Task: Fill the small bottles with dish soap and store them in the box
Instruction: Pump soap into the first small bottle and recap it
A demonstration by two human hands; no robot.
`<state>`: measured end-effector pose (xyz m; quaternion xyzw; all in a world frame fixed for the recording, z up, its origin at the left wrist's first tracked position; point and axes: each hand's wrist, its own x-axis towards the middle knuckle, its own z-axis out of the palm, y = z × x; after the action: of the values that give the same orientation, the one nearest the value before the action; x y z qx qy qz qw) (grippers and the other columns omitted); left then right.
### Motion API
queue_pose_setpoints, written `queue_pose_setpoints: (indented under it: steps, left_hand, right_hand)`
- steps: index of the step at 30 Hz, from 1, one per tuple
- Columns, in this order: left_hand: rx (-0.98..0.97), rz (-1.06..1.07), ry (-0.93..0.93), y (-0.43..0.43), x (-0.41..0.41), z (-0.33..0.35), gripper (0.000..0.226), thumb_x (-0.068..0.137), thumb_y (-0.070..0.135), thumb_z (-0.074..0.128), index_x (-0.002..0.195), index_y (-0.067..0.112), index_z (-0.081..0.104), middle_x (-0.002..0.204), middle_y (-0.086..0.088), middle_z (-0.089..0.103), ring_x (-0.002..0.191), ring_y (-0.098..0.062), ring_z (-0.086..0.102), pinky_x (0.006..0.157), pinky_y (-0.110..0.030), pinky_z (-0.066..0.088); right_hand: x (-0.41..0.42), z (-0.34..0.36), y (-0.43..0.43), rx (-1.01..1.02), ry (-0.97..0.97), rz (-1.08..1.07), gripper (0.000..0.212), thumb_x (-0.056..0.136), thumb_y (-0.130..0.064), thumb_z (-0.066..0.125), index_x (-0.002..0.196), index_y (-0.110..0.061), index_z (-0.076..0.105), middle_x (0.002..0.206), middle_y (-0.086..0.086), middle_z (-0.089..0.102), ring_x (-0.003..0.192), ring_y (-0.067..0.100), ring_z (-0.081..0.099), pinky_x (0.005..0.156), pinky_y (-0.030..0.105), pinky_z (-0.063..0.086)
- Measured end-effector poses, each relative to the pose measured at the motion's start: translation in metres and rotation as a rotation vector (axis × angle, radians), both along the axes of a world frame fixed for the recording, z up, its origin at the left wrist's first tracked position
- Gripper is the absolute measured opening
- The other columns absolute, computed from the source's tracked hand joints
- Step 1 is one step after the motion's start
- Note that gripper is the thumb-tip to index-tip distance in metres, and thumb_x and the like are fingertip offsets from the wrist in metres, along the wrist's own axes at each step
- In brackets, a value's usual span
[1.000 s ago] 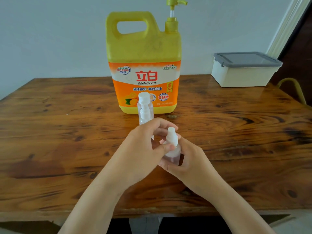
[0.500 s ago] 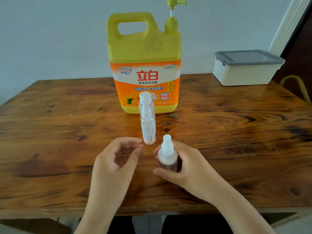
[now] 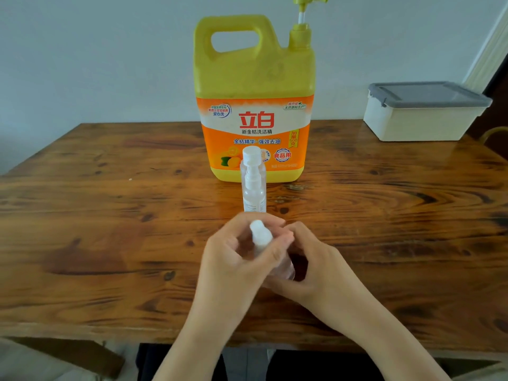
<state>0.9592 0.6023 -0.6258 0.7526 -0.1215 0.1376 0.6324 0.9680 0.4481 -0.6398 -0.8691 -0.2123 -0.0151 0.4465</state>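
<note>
1. Small held bottle (image 3: 286, 266), seen from the head camera: clear body and white cap (image 3: 258, 229). It sits over the near middle of the table, between your two hands. It is tilted so the cap leans left of the body. Your fingers hide whether its base touches the wood. The blur hides what it contains.
2. Your left hand (image 3: 236, 259): it enters from the near edge. The thumb and fingers are curled round the white cap and pinch it from both sides.
3. Your right hand (image 3: 321, 268): it lies just right of the left hand, and the fingertips of the two almost meet. The fingers are wrapped round the lower part of the clear body and grip it.
4. Small standing bottle (image 3: 253, 188): taller and slimmer, clear, with a white spray head under a clear overcap. It stands upright on the table, just beyond your hands and just in front of the jug. Its foot is hidden behind your left fingers.
5. Dish soap jug (image 3: 254, 78): yellow, with a moulded handle and an orange and white label. A yellow pump (image 3: 302, 12) rises at its top right. It stands upright at the far middle of the table.
6. Box (image 3: 420, 125): cream, with its grey lid (image 3: 428, 92) on. It stands at the far right of the table, well apart from the jug and both bottles.
7. Table (image 3: 110, 221): dark, knotted, glossy wood, with a pale wall behind it.
</note>
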Motion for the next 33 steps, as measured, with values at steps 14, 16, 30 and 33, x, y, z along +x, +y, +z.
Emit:
queue_pose_setpoints:
  steps: [14,16,30,33]
  left_hand:
    - [-0.551,-0.152,0.342,0.025,0.004,-0.024,0.041,0.082,0.036,0.076,0.11,0.007,0.073,0.121,-0.015,0.068,0.114,-0.03,0.064,0.091,-0.041,0.054]
    - [-0.504,-0.197,0.304,0.03,0.006,-0.02,0.038,0.086,0.033,0.072,0.113,0.006,0.071,0.122,-0.016,0.068,0.115,-0.029,0.063,0.094,-0.041,0.053]
    - [-0.198,-0.015,0.146,0.01,-0.007,-0.006,0.019,0.076,0.029,0.077,0.094,0.022,0.08,0.09,0.004,0.078,0.086,-0.011,0.073,0.067,-0.012,0.054]
    - [-0.131,-0.084,0.149,0.017,-0.005,-0.001,0.016,0.079,0.026,0.076,0.094,0.023,0.079,0.089,-0.001,0.077,0.084,-0.018,0.072,0.07,-0.016,0.055]
  right_hand:
    - [0.003,-0.002,-0.004,-0.03,0.073,0.112,0.029,0.092,-0.058,0.042,0.11,-0.038,0.053,0.102,-0.018,0.066,0.101,0.001,0.06,0.086,0.028,0.049]
    - [0.004,-0.006,-0.003,-0.087,0.027,0.138,0.04,0.095,-0.056,0.033,0.127,-0.039,0.049,0.123,-0.024,0.055,0.123,-0.004,0.044,0.101,0.023,0.04]
    - [-0.003,-0.012,0.013,-0.072,-0.124,-0.071,0.06,0.068,-0.048,0.077,0.121,-0.045,0.049,0.108,-0.034,0.057,0.103,-0.014,0.052,0.084,-0.001,0.037]
    - [-0.001,-0.01,0.012,-0.084,-0.084,-0.008,0.062,0.073,-0.051,0.07,0.128,-0.046,0.043,0.108,-0.041,0.055,0.108,-0.022,0.044,0.098,0.003,0.029]
